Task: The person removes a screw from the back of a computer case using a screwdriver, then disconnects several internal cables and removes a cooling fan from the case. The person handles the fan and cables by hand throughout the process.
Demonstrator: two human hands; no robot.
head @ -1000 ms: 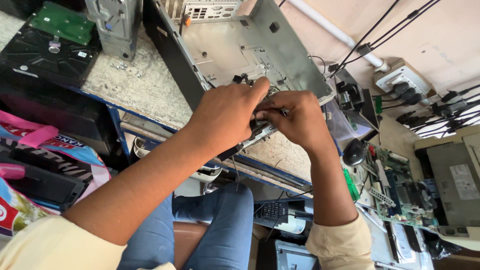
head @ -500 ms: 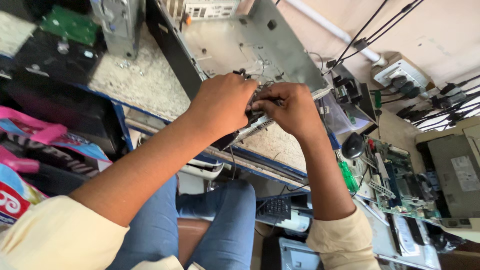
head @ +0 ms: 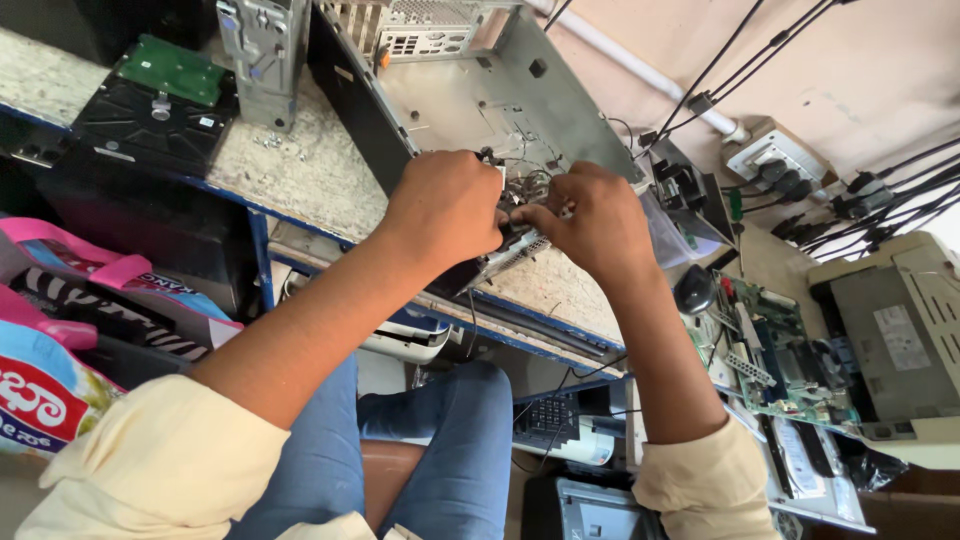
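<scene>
Wire bundle (head: 528,186) sits at the near edge of the open case (head: 480,100), which lies on its side on the desk (head: 300,170). Both hands meet over it. Left hand (head: 445,205) curled into a fist, grip closed on something at the case edge, likely the small metal part (head: 515,250) poking out below; exact contact hidden by knuckles. Right hand (head: 598,215) fingers pinched together on the wires, tips touching left hand.

Far left on desk: hard drive (head: 150,110) with green board, drive cage (head: 262,45) just beside case, loose screws (head: 270,140) between. Right: motherboard (head: 790,350), mouse (head: 693,288), power strip (head: 775,160) on wall, printer (head: 900,320). Near left: pink bag (head: 60,300).

Risks, as judgement: pulling hard could tear thin wires or snap a connector; sharp sheet-metal edge could cut fingers; case overhangs the desk edge and could slip toward the lap; screws could roll off.
</scene>
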